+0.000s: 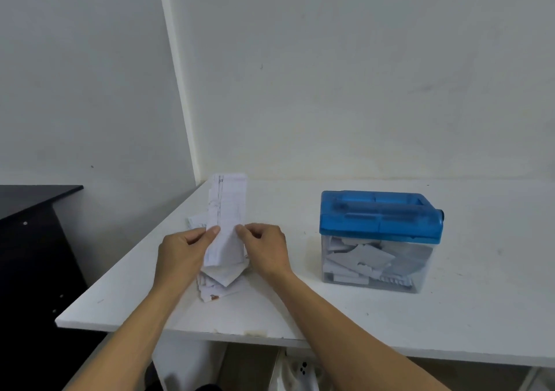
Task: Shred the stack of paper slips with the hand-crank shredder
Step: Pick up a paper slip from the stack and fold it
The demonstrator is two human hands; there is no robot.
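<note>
White tabletop (345, 315) fills the lower frame. Left hand (180, 252) and right hand (265, 248) both pinch a paper slip (226, 210) above the stack (219, 282); the shredder (380, 240) stands at right.

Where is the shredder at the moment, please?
In the head view, the shredder stands on the table, to the right of the right hand and the slips.

Person, as seen from the head camera: hands and forearms only. The left hand (183, 252) is bare, with a short, trimmed nail on the thumb (216, 230) and plain creases at the knuckles. The right hand (264, 249) is also bare, smooth across the back, with nails cut short. The left forearm (120, 333) and right forearm (345, 324) are lean and uncovered from the wrist to the frame's bottom edge. The right wrist (283, 273) is narrow, its bone just showing. Finer skin marks are too blurred to tell.
</note>
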